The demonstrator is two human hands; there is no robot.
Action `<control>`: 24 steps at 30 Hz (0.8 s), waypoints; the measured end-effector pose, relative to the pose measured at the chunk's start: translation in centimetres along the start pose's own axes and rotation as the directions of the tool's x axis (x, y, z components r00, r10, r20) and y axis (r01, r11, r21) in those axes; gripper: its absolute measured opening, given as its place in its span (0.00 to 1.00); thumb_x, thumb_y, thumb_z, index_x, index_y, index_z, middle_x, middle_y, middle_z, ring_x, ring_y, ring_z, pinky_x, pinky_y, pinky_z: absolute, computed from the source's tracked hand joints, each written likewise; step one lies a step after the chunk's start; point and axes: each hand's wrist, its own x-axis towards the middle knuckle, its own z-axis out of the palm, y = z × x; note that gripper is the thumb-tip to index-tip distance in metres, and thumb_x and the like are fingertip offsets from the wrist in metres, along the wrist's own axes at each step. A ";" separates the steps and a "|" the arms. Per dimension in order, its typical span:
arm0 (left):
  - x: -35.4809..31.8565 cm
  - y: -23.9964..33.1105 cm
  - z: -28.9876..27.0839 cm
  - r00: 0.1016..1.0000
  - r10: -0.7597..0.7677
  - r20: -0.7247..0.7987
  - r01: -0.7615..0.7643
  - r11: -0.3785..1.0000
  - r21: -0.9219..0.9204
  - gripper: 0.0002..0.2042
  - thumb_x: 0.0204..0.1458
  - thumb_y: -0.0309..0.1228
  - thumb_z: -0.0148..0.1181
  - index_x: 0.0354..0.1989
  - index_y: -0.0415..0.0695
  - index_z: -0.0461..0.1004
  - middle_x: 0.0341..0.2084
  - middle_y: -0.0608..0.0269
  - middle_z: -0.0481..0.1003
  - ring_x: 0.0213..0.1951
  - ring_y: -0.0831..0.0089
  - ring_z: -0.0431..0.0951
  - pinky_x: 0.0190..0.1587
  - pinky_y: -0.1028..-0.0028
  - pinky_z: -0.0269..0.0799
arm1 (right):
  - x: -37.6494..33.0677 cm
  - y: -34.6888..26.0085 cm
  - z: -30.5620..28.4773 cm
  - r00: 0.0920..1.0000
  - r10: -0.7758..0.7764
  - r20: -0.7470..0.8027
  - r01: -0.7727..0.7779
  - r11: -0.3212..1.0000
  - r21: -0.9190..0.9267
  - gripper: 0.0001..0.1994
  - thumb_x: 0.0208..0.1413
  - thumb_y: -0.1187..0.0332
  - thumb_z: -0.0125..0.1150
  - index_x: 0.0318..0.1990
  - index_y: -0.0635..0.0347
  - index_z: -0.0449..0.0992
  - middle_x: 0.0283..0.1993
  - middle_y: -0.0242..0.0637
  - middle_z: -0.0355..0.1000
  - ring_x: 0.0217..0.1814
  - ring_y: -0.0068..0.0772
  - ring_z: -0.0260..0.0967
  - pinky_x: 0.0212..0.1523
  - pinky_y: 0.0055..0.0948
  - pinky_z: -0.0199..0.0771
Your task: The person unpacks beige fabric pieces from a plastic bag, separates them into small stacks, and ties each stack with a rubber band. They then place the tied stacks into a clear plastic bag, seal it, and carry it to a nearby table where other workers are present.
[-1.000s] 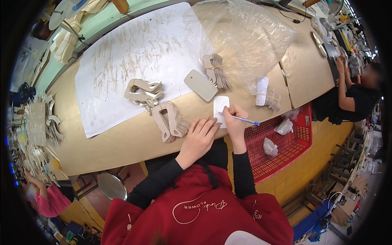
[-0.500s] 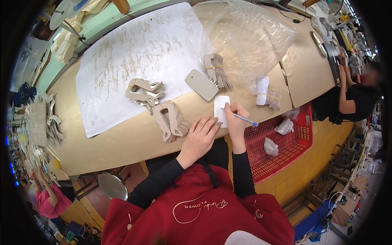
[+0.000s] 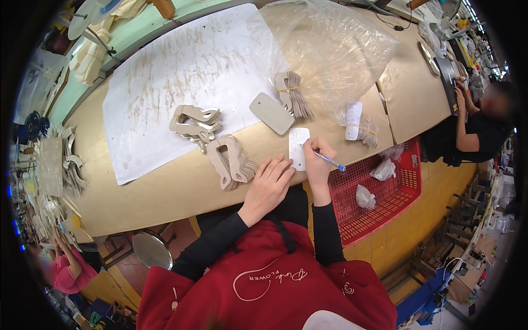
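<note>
A small white card (image 3: 297, 141) with handwritten marks and a hole at its near end lies on the brown-covered table. My right hand (image 3: 319, 168) pinches a blue and white pen (image 3: 333, 163), its tip at the card's right side. Beside the card's near left edge, my left hand (image 3: 268, 184) rests flat with its fingers stretched out. Left of that hand sits a stack of grey-beige ring-shaped cut pieces (image 3: 234, 159). Another banded bundle (image 3: 192, 124) lies just behind it. A grey rounded rectangular block (image 3: 271, 113) is beyond the card, against a banded bundle of cut pieces (image 3: 297, 94).
At the right lies a banded bundle (image 3: 369, 133) with a white tag (image 3: 353, 122). A stained white sheet (image 3: 181, 71) and clear plastic bag (image 3: 341, 49) cover the back. A red basket (image 3: 352, 223) holding small bags stands below the table's right edge. Co-workers sit at both sides.
The pen and right hand have shifted very slightly, and the marks on the card look further written. My left hand stays in place. The co-worker on the right has moved their hands a little.
</note>
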 end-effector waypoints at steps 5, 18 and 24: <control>0.0 0.0 0.0 1.000 0.010 -0.001 -0.010 1.000 0.006 0.13 0.51 0.25 0.60 0.47 0.46 0.75 0.53 0.62 0.72 0.61 0.61 0.69 0.64 0.57 0.61 | 0.1 0.2 -0.2 0.997 0.082 0.012 -0.083 0.988 0.129 0.17 0.53 0.81 0.59 0.19 0.63 0.58 0.16 0.28 0.58 0.20 0.16 0.51 0.21 0.24 0.53; -0.1 -0.2 0.2 1.000 0.017 -0.002 -0.017 1.000 0.008 0.15 0.48 0.25 0.61 0.47 0.45 0.77 0.51 0.61 0.74 0.61 0.61 0.69 0.65 0.57 0.61 | -2.2 -0.3 -0.9 0.987 0.016 0.163 -0.030 0.996 0.082 0.17 0.51 0.81 0.61 0.18 0.64 0.58 0.15 0.29 0.56 0.18 0.15 0.50 0.19 0.25 0.52; 0.0 -0.2 0.2 1.000 0.017 -0.003 -0.017 1.000 0.009 0.15 0.48 0.26 0.61 0.47 0.45 0.77 0.51 0.61 0.74 0.61 0.60 0.69 0.65 0.57 0.61 | -2.1 -0.4 -0.7 0.993 -0.031 0.111 0.028 0.999 0.031 0.17 0.51 0.82 0.61 0.18 0.64 0.58 0.14 0.30 0.54 0.17 0.16 0.49 0.19 0.27 0.50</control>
